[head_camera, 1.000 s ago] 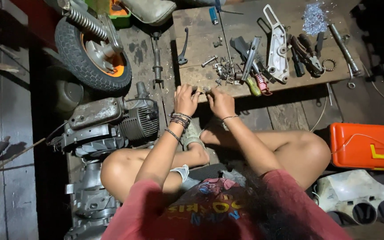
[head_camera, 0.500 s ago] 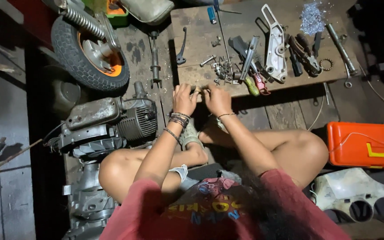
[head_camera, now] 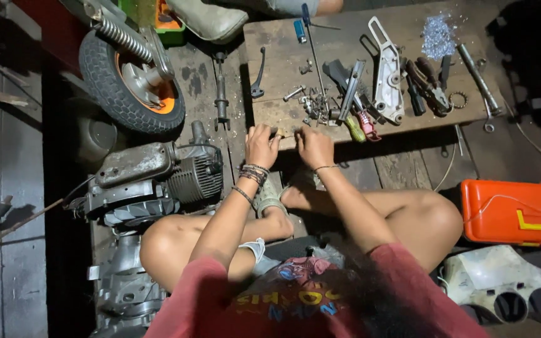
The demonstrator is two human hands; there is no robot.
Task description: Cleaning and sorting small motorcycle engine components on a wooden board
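I sit cross-legged on a plank floor. My left hand [head_camera: 262, 145] and my right hand [head_camera: 312, 147] meet at the near edge of a low wooden board [head_camera: 283, 69]. Together they pinch a small metal part [head_camera: 280, 132] between their fingertips; its shape is too small to make out. Beaded bracelets ring my left wrist, a thin band my right. Just beyond my fingers lies a heap of bolts and small fittings [head_camera: 313, 103].
On the board lie a white metal bracket [head_camera: 386, 75], pliers [head_camera: 430, 84], screwdrivers, a blue lighter and a steel rod. A small engine [head_camera: 158, 178] sits at my left, a wheel with tyre [head_camera: 129, 81] beyond it. An orange toolbox [head_camera: 516, 213] is at right.
Both hands stay together at the board's edge with only slight finger movement. The view has shifted a little.
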